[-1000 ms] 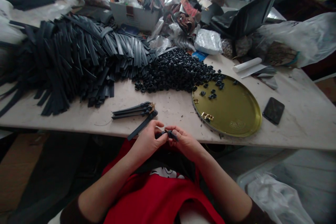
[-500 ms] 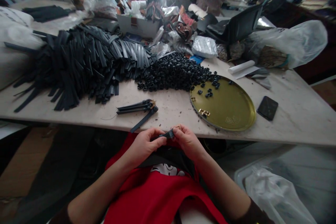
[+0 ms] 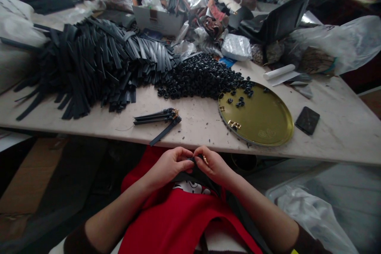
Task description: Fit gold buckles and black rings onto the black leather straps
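We're holding the dark strap [image 3: 200,157] at 6 o'clock in view, left grip [image 3: 172,165] and right grip [image 3: 214,166] both clamped on it, probably for two-ended control. From there, buckled straps [image 3: 156,117] are lying near 11, gold tray [image 3: 268,113] at 2 on the desk [image 3: 196,125], likely for short reach.

Bare hands [image 3: 175,163] and forearms [image 3: 127,192] below dark brown sleeves [image 3: 77,235], a red apron [image 3: 175,218] with a white, black-lined print [image 3: 189,186], a yellow patch [image 3: 294,251] by the right sleeve

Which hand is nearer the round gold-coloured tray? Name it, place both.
Right. The right hand is below and left of the tray in view; the left hand is farther left.
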Tool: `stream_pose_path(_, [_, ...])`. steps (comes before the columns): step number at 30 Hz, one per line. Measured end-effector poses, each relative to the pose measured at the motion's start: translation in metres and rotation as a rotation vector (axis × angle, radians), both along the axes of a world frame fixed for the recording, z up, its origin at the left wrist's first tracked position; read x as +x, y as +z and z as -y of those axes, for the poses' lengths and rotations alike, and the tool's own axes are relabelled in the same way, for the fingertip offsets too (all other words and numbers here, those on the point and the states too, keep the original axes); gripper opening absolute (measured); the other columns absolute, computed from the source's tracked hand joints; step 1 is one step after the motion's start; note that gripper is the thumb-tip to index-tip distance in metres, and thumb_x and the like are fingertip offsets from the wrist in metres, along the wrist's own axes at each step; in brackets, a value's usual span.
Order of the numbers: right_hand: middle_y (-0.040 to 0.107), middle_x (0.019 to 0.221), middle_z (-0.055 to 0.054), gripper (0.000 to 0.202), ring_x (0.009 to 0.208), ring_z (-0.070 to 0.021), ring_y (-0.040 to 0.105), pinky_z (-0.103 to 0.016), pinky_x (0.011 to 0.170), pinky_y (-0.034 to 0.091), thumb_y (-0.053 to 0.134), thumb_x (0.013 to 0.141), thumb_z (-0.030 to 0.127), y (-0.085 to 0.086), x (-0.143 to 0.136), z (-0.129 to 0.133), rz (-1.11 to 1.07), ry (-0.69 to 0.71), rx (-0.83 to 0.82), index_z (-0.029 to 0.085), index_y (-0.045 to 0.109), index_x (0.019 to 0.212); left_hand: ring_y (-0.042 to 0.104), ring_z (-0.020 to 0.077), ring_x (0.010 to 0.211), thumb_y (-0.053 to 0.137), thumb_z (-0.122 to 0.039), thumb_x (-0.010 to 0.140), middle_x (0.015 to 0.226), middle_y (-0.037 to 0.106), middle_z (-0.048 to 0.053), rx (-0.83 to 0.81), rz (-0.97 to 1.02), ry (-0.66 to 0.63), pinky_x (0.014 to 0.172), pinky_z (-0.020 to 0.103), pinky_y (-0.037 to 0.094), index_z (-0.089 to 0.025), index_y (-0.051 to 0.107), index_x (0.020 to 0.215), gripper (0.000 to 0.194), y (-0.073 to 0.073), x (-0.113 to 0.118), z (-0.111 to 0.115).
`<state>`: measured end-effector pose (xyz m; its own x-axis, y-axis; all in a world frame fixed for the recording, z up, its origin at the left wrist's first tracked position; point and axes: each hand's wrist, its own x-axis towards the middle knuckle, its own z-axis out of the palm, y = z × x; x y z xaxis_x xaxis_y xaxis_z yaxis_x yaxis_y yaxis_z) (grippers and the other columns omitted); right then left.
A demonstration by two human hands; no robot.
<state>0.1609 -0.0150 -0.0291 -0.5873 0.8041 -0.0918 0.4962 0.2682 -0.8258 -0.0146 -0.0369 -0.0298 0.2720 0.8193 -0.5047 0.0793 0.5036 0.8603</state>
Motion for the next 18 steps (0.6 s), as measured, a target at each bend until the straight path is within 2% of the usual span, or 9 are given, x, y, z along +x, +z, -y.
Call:
stream_pose_path(5, [0.056, 0.075, -0.001, 0.012, 0.065, -0.0118, 0.050, -0.024, 0.059, 0.036, 0.040, 0.085, 0.026, -0.004, 0.001, 0.002, -0.016, 0.065, -0.047, 0.019, 0.049, 0.088, 0.063, 0.0136, 0.068, 0.061, -0.021, 0.069, 0.079, 0.068, 0.002, -0.011, 0.004, -0.029, 0.063, 0.024, 0.050, -0.014, 0.058, 0.091, 0.023, -0.002, 0.002, 0.002])
stream_pose_path(8, [0.056, 0.080, -0.002, 0.017, 0.068, -0.0117, 0.051, -0.024, 0.062, 0.039, 0.037, 0.088, 0.029, -0.009, -0.001, 0.005, -0.146, -0.006, -0.136, 0.018, 0.048, 0.095, 0.063, 0.0136, 0.068, 0.059, -0.023, 0.070, 0.079, 0.067, 0.002, 0.011, -0.015, -0.028, 0.064, 0.024, 0.049, -0.014, 0.057, 0.093, 0.025, -0.002, 0.000, 0.000])
stream_pose_path(10, [0.056, 0.082, -0.002, 0.020, 0.068, -0.0113, 0.051, -0.023, 0.061, 0.039, 0.035, 0.088, 0.030, -0.013, -0.003, 0.007, -0.204, -0.060, -0.160, 0.018, 0.047, 0.100, 0.063, 0.0137, 0.068, 0.058, -0.026, 0.071, 0.079, 0.067, 0.002, 0.009, -0.050, -0.075, 0.062, 0.024, 0.049, -0.015, 0.057, 0.094, 0.026, 0.002, -0.005, -0.002])
stream_pose_path(14, [0.057, 0.087, -0.004, 0.025, 0.075, -0.0135, 0.054, -0.026, 0.067, 0.041, 0.035, 0.088, 0.030, -0.016, -0.005, 0.008, -0.160, -0.063, -0.088, 0.019, 0.046, 0.108, 0.059, 0.0129, 0.057, 0.051, -0.034, 0.075, 0.065, 0.064, 0.000, -0.019, -0.185, -0.277, 0.052, 0.022, 0.044, -0.014, 0.058, 0.074, 0.021, 0.013, -0.013, -0.004])
stream_pose_path(18, [0.060, 0.095, -0.006, 0.025, 0.083, -0.0156, 0.056, -0.028, 0.072, 0.042, 0.036, 0.088, 0.029, -0.012, -0.004, 0.009, -0.114, 0.002, -0.049, 0.019, 0.045, 0.109, 0.056, 0.0107, 0.049, 0.047, -0.031, 0.075, 0.057, 0.060, -0.002, -0.019, -0.231, -0.270, 0.047, 0.020, 0.041, -0.015, 0.054, 0.066, 0.019, 0.018, -0.010, -0.001])
